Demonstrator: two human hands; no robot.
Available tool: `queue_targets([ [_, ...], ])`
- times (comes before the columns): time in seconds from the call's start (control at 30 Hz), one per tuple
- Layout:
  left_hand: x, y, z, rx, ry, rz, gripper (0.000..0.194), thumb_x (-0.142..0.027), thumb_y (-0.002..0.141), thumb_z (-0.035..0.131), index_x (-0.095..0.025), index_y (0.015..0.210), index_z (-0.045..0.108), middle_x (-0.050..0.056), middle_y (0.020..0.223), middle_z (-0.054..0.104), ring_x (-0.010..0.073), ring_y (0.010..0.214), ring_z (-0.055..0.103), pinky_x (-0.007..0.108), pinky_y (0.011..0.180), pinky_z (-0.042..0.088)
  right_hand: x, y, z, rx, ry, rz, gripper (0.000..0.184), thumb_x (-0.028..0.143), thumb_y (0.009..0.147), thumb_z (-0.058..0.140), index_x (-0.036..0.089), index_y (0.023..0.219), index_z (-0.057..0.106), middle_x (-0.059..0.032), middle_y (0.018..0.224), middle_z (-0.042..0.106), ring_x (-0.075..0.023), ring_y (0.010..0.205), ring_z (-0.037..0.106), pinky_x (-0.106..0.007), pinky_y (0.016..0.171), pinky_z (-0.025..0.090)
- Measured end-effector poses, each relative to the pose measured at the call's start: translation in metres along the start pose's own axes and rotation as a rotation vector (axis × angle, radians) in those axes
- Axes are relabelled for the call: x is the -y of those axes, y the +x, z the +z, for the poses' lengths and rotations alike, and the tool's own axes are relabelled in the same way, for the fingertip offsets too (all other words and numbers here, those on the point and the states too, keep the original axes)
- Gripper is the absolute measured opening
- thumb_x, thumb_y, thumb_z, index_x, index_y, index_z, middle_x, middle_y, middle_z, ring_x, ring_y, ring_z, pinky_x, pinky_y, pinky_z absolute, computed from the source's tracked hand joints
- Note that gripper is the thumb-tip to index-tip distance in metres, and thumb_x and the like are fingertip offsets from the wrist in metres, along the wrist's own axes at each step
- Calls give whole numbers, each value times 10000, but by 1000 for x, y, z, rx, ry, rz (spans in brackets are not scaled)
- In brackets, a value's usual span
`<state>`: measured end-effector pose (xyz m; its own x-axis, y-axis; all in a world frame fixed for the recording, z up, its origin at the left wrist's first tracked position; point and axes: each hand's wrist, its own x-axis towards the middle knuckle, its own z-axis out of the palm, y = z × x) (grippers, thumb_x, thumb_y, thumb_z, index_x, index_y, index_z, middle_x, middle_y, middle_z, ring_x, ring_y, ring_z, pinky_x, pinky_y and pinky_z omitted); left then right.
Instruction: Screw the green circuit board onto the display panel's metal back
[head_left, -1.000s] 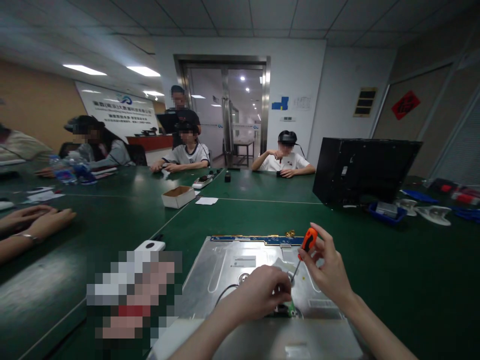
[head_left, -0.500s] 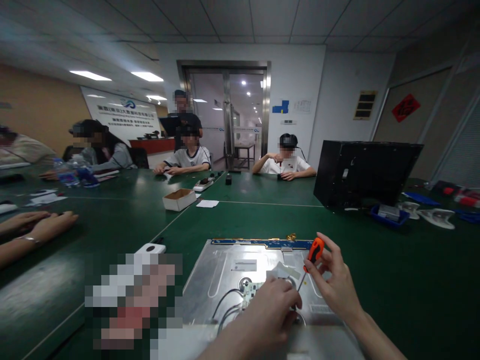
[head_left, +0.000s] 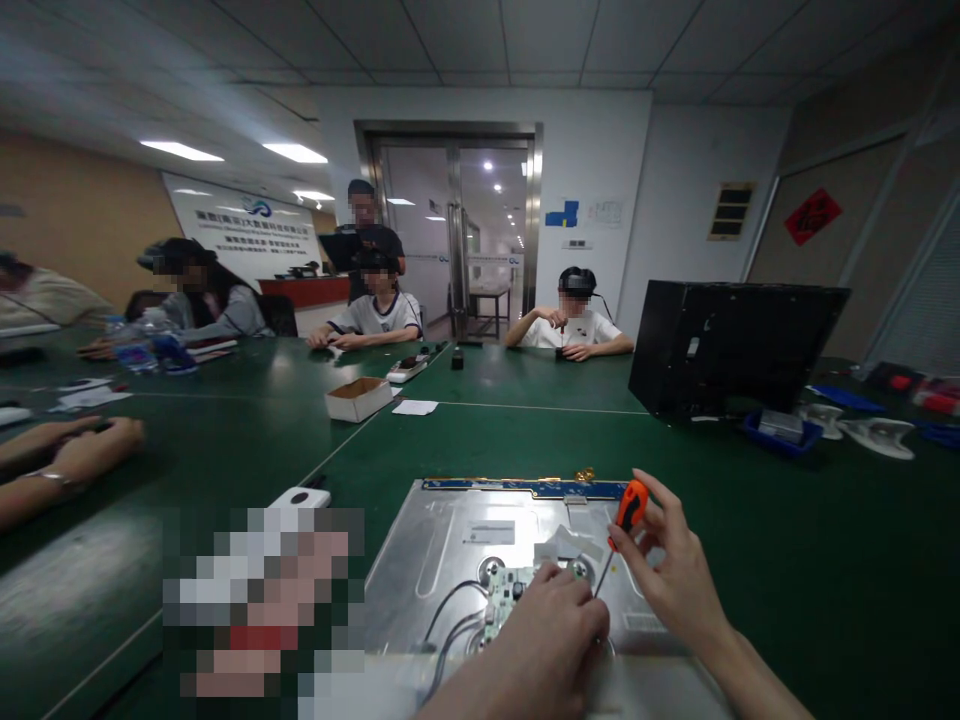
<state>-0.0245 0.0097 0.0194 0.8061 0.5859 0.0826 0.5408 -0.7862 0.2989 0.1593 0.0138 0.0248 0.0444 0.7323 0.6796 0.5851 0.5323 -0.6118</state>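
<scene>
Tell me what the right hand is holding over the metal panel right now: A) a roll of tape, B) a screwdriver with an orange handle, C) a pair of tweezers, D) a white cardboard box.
B: the right hand pinches a screwdriver by its orange handle, the thin shaft angled down toward the small circuit board on the metal panel, beside the left hand.
</scene>
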Motion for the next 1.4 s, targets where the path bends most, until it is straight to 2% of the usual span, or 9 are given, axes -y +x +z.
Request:
queue_targets([
  [0.27, -5, 1, -11, 51, -53, -23, 143, -112, 744, 613, -191, 860, 586, 60, 972, 653, 235, 934, 589, 392, 932, 379, 4, 0, -3, -7, -6, -65, 498, 379, 970, 538, 230, 1407, 353, 12, 753, 643, -134, 504, 577, -236, 456, 525],
  [0.63, -7, -1, -12, 22, -76, -31, 54, -173, 810, 590, -196, 858, 580, 64, 995, 640, 239, 944, 571, 410, 954, 364, 4, 1, -6, 9, -12, -108, 475, 361, 972, 541, 217, 1389, 365, 28, 703, 635, -130, 484, 577, -220, 417, 498],
  [0.8, -8, -1, -14, 7, -70, -31, 46, -165, 795, 581, -196, 830, 580, 60, 930, 640, 240, 906, 572, 430, 980, 346, 4, 0, -6, 12, -13, -98, 481, 349, 966, 551, 215, 1391, 369, 4, 746, 665, -143, 529, 611, -247, 469, 539],
  [1.2, -5, 1, -5, -20, -21, -37, 56, -131, 826, 572, -182, 803, 571, 59, 923, 649, 234, 898, 583, 413, 947, 365, 6, 0, -7, 12, -7, -85, 510, 348, 965, 555, 224, 1416, 351, 10, 752, 665, -139, 523, 605, -230, 448, 525],
  [1.4, -6, 1, -11, -10, -43, -23, 74, -120, 824, 579, -184, 788, 582, 47, 903, 651, 218, 857, 584, 405, 961, 360, 6, 1, -7, 1, -10, -83, 509, 347, 965, 553, 228, 1415, 348, 18, 747, 657, -132, 517, 596, -229, 467, 527],
])
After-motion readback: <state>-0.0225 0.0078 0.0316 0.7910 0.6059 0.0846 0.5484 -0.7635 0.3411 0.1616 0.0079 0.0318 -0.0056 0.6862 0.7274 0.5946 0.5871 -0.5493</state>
